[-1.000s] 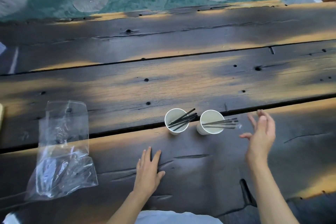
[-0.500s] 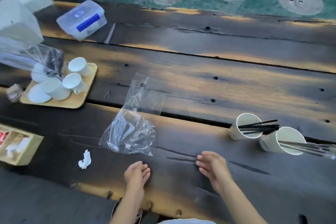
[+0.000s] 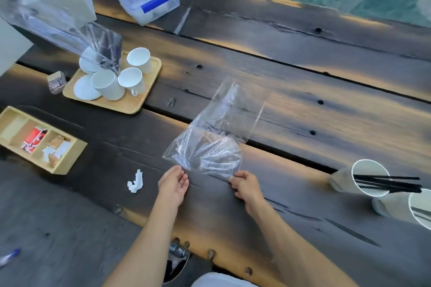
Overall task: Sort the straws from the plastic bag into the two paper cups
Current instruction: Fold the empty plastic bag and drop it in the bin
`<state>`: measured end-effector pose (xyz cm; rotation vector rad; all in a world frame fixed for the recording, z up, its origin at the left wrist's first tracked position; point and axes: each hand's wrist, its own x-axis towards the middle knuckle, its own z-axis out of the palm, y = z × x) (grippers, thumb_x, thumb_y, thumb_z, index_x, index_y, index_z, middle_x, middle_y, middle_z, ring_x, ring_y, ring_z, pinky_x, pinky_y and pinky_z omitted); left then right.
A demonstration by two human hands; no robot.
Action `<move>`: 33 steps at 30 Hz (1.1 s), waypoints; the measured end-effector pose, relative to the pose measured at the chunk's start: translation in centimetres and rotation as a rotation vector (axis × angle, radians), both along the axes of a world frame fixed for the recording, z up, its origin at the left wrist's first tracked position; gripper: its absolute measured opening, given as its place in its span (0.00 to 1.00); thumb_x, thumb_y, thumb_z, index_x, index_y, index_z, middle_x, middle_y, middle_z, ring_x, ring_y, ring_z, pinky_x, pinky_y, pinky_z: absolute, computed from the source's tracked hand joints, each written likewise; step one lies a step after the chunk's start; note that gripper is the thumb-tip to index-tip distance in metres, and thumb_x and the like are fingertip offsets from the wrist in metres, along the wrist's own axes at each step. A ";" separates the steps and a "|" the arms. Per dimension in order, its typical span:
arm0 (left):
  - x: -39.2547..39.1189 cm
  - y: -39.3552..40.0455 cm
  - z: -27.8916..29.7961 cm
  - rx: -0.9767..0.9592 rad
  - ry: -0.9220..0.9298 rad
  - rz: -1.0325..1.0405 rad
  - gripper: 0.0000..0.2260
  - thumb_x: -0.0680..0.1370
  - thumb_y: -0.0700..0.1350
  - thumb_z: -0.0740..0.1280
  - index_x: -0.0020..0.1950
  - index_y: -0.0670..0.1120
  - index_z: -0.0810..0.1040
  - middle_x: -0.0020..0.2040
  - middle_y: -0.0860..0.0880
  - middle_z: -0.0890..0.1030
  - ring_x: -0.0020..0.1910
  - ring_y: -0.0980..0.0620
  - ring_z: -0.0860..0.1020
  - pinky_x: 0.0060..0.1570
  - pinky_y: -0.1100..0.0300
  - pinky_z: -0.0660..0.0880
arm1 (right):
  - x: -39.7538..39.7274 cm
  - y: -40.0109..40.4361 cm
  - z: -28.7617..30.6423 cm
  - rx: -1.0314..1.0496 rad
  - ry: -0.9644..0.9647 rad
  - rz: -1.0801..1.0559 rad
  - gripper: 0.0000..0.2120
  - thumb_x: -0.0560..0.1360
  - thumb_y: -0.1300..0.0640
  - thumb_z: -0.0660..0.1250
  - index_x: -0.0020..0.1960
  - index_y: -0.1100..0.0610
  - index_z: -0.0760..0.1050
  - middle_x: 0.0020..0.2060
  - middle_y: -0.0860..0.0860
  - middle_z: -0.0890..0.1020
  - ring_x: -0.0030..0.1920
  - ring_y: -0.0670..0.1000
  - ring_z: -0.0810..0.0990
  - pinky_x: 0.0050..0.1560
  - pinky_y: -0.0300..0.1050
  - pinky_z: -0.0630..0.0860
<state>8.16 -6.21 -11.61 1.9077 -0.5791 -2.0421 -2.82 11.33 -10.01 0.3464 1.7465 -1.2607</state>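
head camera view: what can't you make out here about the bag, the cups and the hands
- Clear plastic bag: creases and glare hide whether any straws remain inside.
- Second white paper cup: cut off by the right edge; its contents are barely visible.
- Thin black straws in the first white paper cup: overlapping, too thin to count.
- Right hand: at the bag's corner, grip hidden by fingers.
- Left hand: contact with the bag unclear.

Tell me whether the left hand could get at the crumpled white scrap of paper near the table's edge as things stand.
Probably yes. The left hand is open, holds nothing, and lies just right of the white paper scrap, with only bare dark table between them. The right hand pinches the plastic bag, away from that path.
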 end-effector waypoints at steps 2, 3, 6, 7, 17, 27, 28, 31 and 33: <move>-0.3 1.1 -0.4 0.033 0.053 -0.033 0.07 0.80 0.42 0.68 0.57 0.45 0.79 0.41 0.47 0.79 0.38 0.50 0.76 0.42 0.58 0.75 | -0.1 0.3 -0.2 -0.019 0.013 -0.027 0.04 0.77 0.64 0.67 0.43 0.58 0.74 0.37 0.55 0.77 0.33 0.48 0.72 0.31 0.38 0.68; -0.4 1.5 -0.5 0.046 0.081 -0.038 0.05 0.80 0.44 0.68 0.54 0.45 0.80 0.42 0.46 0.80 0.40 0.49 0.77 0.42 0.57 0.75 | -0.2 0.7 -0.3 -0.028 0.017 -0.043 0.06 0.77 0.64 0.66 0.42 0.58 0.74 0.37 0.55 0.77 0.32 0.48 0.72 0.31 0.38 0.69; -0.4 1.4 -0.3 0.016 0.150 -0.024 0.12 0.80 0.53 0.66 0.53 0.45 0.80 0.48 0.45 0.82 0.45 0.48 0.79 0.46 0.56 0.75 | -0.8 2.3 -0.5 -0.034 0.025 -0.081 0.07 0.79 0.64 0.64 0.41 0.59 0.73 0.35 0.55 0.77 0.31 0.47 0.73 0.29 0.36 0.72; -0.4 1.0 0.1 -0.020 0.160 -0.018 0.15 0.80 0.56 0.64 0.53 0.44 0.79 0.49 0.45 0.82 0.47 0.47 0.80 0.47 0.56 0.75 | -0.9 3.0 -0.6 -0.035 0.031 -0.079 0.07 0.79 0.63 0.64 0.41 0.59 0.73 0.34 0.54 0.77 0.30 0.46 0.73 0.28 0.36 0.72; 0.2 2.1 2.0 -0.493 -0.081 -0.615 0.07 0.79 0.38 0.67 0.43 0.38 0.80 0.33 0.46 0.80 0.34 0.50 0.76 0.30 0.63 0.75 | -2.0 10.1 -0.7 0.025 0.164 -0.062 0.11 0.79 0.59 0.65 0.37 0.58 0.76 0.27 0.48 0.77 0.27 0.44 0.73 0.27 0.36 0.69; 1.8 5.5 0.5 -0.225 -0.127 -0.718 0.12 0.81 0.38 0.64 0.38 0.40 0.77 0.35 0.42 0.77 0.34 0.50 0.75 0.32 0.63 0.76 | 0.1 15.0 -1.0 0.011 -0.017 -0.351 0.10 0.80 0.64 0.63 0.40 0.62 0.74 0.30 0.55 0.77 0.28 0.49 0.75 0.25 0.39 0.71; 2.3 5.2 0.7 -0.186 -0.115 -0.822 0.12 0.81 0.38 0.66 0.37 0.41 0.78 0.34 0.42 0.78 0.34 0.50 0.76 0.31 0.63 0.76 | 0.1 15.4 -1.0 -0.034 -0.054 -0.431 0.09 0.80 0.62 0.63 0.42 0.61 0.75 0.31 0.55 0.78 0.29 0.49 0.77 0.27 0.39 0.74; 2.3 3.9 1.6 -0.089 -0.104 -1.223 0.12 0.79 0.44 0.69 0.36 0.44 0.81 0.37 0.43 0.83 0.34 0.52 0.79 0.33 0.64 0.76 | 0.2 16.2 -1.1 -0.170 -0.187 -0.646 0.04 0.79 0.58 0.67 0.46 0.58 0.76 0.34 0.54 0.82 0.37 0.53 0.80 0.39 0.45 0.77; 0.7 2.8 1.9 -0.148 -0.182 -1.440 0.15 0.78 0.52 0.68 0.36 0.45 0.82 0.38 0.46 0.86 0.33 0.53 0.79 0.32 0.64 0.75 | 0.5 15.6 -1.2 -0.195 -0.241 -0.667 0.04 0.77 0.57 0.69 0.48 0.57 0.76 0.37 0.54 0.82 0.39 0.53 0.81 0.43 0.47 0.77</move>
